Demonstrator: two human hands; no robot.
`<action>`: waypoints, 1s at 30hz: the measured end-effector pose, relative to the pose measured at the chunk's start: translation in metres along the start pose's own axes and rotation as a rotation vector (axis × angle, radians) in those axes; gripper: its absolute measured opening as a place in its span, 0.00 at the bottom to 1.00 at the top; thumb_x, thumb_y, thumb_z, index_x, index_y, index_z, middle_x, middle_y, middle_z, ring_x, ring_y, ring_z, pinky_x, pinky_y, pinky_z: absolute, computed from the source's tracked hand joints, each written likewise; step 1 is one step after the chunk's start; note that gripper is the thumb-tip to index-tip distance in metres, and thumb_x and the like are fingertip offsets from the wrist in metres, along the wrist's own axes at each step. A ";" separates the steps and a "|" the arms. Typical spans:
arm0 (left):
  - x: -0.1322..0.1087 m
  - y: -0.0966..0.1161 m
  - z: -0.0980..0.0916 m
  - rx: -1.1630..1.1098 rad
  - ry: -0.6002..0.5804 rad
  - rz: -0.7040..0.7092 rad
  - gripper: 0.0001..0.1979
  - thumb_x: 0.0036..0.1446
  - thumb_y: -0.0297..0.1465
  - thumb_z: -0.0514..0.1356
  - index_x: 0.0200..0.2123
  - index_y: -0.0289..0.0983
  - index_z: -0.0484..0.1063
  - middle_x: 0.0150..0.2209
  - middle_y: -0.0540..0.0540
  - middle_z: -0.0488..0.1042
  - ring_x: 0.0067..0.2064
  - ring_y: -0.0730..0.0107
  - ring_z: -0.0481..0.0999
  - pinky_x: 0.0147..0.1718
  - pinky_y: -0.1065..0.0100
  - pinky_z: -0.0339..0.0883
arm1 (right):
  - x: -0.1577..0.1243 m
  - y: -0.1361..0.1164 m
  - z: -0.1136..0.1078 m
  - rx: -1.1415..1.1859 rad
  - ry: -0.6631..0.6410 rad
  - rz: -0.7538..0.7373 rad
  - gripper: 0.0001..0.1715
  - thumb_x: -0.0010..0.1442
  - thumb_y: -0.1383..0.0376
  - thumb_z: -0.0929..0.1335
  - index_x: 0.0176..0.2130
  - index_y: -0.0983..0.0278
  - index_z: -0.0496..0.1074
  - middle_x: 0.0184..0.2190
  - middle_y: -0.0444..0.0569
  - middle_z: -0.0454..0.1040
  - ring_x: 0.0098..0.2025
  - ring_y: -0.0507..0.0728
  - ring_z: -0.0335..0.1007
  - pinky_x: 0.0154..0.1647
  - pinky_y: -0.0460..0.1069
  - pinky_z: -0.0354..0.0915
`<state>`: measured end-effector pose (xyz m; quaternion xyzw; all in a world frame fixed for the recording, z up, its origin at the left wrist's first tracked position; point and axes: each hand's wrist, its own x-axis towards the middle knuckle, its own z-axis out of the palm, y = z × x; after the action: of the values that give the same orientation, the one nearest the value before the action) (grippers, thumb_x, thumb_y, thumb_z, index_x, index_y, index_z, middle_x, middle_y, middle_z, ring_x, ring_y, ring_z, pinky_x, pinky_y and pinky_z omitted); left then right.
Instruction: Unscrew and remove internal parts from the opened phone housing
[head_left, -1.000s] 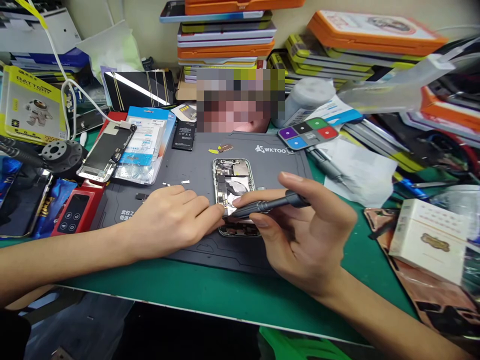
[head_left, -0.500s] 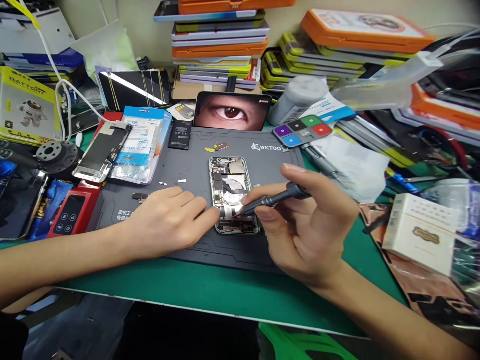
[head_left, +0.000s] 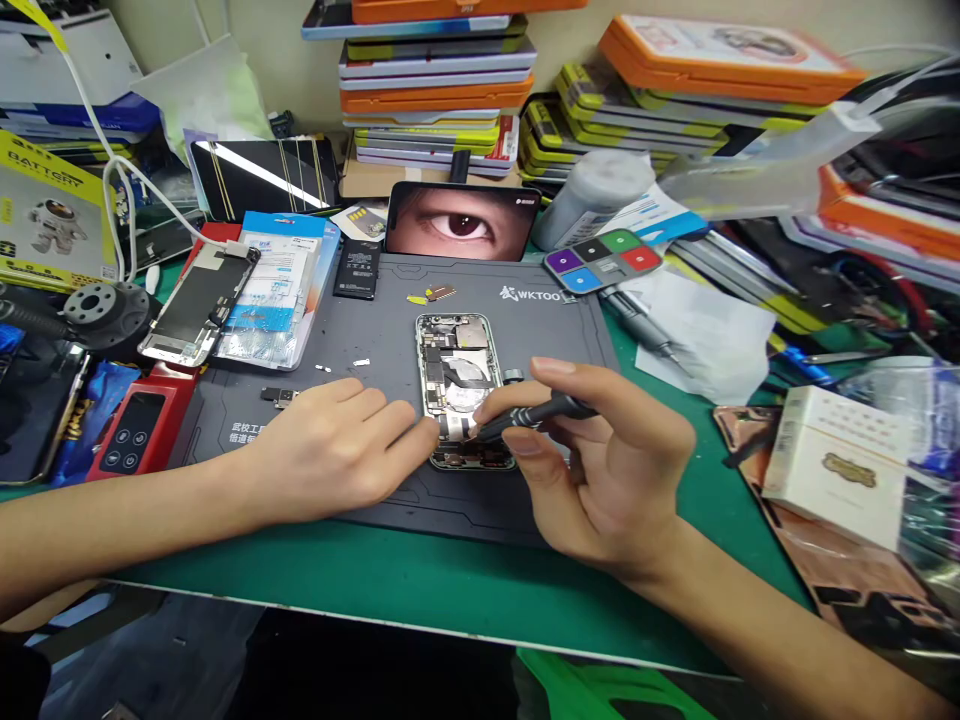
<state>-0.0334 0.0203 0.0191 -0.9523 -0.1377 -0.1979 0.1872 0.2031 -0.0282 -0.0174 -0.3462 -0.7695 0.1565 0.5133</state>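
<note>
An opened smartphone [head_left: 471, 340] lies on a dark grey work mat [head_left: 390, 500], its inner boards and a silvery round part exposed. My left hand [head_left: 337, 440] is closed, with its fingertips against the phone's lower left edge; what the fingers grip underneath is hidden. A dark screwdriver [head_left: 541, 408] slants from my right hand [head_left: 611, 465], held between thumb and fingers. Its tip reaches the lower part of the phone, though the fingertips partly hide the contact point. Small loose metal parts [head_left: 361, 363] and a black part [head_left: 279, 397] lie left of the phone.
Behind the mat a phone showing an eye [head_left: 463, 222] stands upright. A battery [head_left: 357, 270], a detached screen [head_left: 201, 305] and a red device [head_left: 142, 425] are at left. A coloured pad [head_left: 602, 260], screwdriver [head_left: 646, 325] and white box [head_left: 840, 465] are at right.
My right hand has tilted lower, its raised index finger coming down and the screwdriver handle shifting slightly left and down. My left hand stays at the phone's edge.
</note>
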 end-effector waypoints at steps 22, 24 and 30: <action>0.000 0.000 0.001 -0.029 0.009 0.017 0.07 0.69 0.27 0.61 0.36 0.34 0.77 0.26 0.52 0.72 0.25 0.70 0.68 0.25 0.63 0.59 | 0.004 0.000 -0.010 -0.192 -0.071 -0.064 0.29 0.60 0.71 0.76 0.57 0.58 0.67 0.39 0.47 0.84 0.32 0.56 0.84 0.32 0.50 0.81; 0.000 0.000 0.001 -0.029 0.006 0.020 0.07 0.69 0.27 0.61 0.36 0.34 0.77 0.26 0.52 0.72 0.25 0.70 0.67 0.25 0.63 0.59 | 0.004 0.000 -0.010 -0.208 -0.109 -0.078 0.24 0.60 0.69 0.76 0.54 0.59 0.69 0.39 0.48 0.85 0.29 0.56 0.83 0.33 0.51 0.82; 0.000 0.000 0.002 -0.023 0.010 0.007 0.05 0.67 0.28 0.64 0.35 0.34 0.77 0.25 0.53 0.69 0.25 0.69 0.66 0.25 0.62 0.59 | 0.000 0.001 -0.013 -0.108 -0.152 -0.054 0.35 0.62 0.76 0.67 0.64 0.58 0.63 0.48 0.53 0.83 0.36 0.59 0.85 0.35 0.54 0.82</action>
<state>-0.0330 0.0211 0.0172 -0.9539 -0.1313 -0.2036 0.1774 0.2150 -0.0289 -0.0125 -0.3398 -0.8227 0.1266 0.4378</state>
